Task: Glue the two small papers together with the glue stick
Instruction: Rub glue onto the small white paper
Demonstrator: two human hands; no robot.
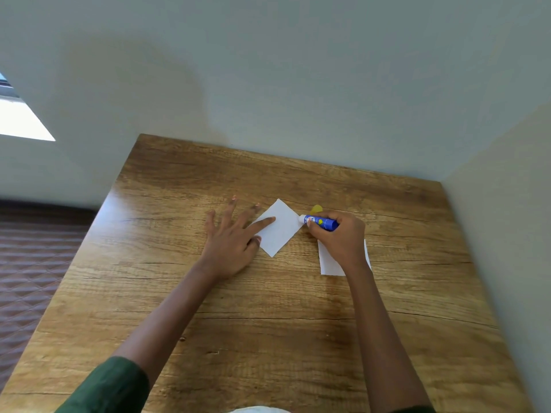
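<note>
A small white paper (281,231) lies turned like a diamond on the wooden table (238,308). My left hand (234,242) rests flat beside it, its index finger pressing on the paper's left part. My right hand (340,236) grips a blue glue stick (320,222), whose white tip touches the paper's right corner. The second white paper (329,263) lies under my right wrist, partly hidden. A yellow cap (316,208) sits just behind the glue stick.
The table stands in a corner, with pale walls (298,84) at its back and right edges. A brown quilted surface (26,263) lies beyond the table's left edge.
</note>
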